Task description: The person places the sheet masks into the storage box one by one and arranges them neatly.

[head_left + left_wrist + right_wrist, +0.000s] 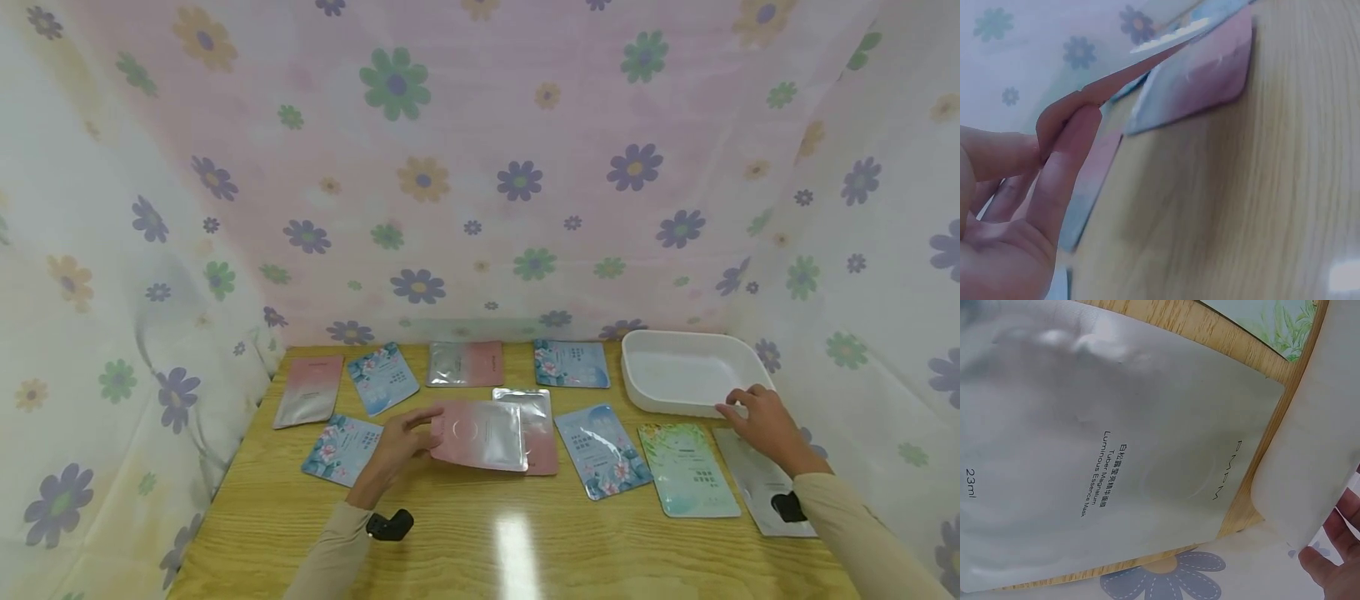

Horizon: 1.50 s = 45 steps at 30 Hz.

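My left hand pinches the left end of a pink-and-silver face mask packet, thumb on one face and fingers on the other. In the left wrist view this packet is held tilted above the table. It partly covers a second pink mask packet lying beneath it. My right hand grips the near right rim of a white plastic tray. The right wrist view shows the thumb and fingers at the tray's edge. A silver mask packet lies just below that hand.
Blue floral mask packets and a green one lie across the wooden table. More pink packets rest at the left and back. Flower-print curtain encloses the back and sides.
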Each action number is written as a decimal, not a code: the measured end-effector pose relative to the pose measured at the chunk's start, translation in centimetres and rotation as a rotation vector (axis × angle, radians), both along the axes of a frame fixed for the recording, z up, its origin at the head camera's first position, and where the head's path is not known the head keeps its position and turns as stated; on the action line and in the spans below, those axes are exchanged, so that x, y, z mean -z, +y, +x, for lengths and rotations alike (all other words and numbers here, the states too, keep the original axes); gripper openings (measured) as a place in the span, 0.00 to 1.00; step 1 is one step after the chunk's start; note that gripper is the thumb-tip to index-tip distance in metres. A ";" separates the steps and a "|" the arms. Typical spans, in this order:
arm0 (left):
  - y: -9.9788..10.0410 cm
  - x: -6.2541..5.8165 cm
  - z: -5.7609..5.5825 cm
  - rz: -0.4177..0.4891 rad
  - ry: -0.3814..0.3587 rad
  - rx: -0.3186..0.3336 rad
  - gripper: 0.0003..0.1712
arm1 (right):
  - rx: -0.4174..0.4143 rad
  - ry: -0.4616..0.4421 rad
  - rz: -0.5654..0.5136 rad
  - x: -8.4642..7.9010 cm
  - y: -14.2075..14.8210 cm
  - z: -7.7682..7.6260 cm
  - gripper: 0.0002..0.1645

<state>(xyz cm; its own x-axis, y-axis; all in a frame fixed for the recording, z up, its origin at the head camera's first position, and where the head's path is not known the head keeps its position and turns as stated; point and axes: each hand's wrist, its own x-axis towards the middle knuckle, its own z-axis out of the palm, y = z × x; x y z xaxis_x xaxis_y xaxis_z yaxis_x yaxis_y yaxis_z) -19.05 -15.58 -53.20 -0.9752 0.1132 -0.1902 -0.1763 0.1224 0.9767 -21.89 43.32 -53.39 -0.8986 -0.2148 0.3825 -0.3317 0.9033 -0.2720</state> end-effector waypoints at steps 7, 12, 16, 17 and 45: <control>2.2 -1.5 -0.8 0.160 0.044 0.011 0.28 | 0.026 0.015 0.008 0.0 0.2 0.3 0.08; 3.7 -3.4 -1.0 0.211 0.041 0.065 0.29 | 0.050 0.019 0.049 0.1 0.2 0.8 0.09; 5.0 -5.0 -0.9 0.213 0.061 0.094 0.28 | 0.047 0.048 0.075 0.3 0.0 1.1 0.10; 5.3 -5.2 -1.0 0.215 0.065 0.101 0.28 | 0.043 0.058 0.077 0.4 -0.1 1.2 0.11; 15.8 -5.8 -7.5 0.464 0.071 0.077 0.28 | 0.048 0.210 0.025 1.6 -1.4 0.8 0.13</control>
